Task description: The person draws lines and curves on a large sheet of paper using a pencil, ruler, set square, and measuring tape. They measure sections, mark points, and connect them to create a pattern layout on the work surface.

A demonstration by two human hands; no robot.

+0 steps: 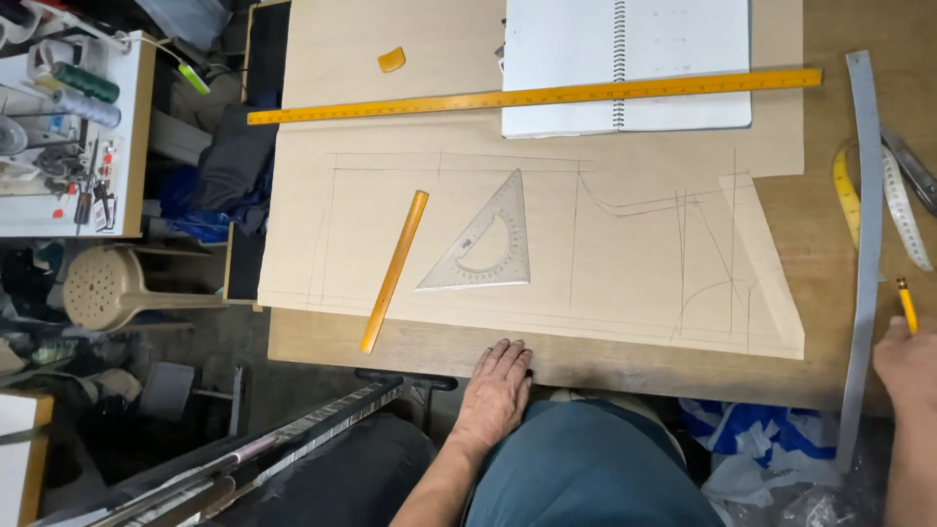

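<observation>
- Right now the left hand (500,383) lies flat on the table (605,369) edge, fingers spread and released, just below the paper (547,283).
- Over at the right edge, the right hand (908,366) grips a yellow pencil (907,304), tip up; the hand is cut off, so its fingers are hard to make out.
- Tan paper, smooth, carries thin pencilled pattern lines, straight and curved.
- On it: a clear plastic triangle (485,244) with a protractor arc, and a short amber ruler (394,270) lying tilted.
- A long yellow ruler (535,96) crosses a spiral notebook (625,60); a small amber chip (391,60) sits near the top.
- A grey metal strip (864,244) and a tape (906,210) lie to the right on worn brown wood.
- Left of the table: a cluttered white sewing stand (137,137), thread spools (86,93), a beige stool (112,286).
</observation>
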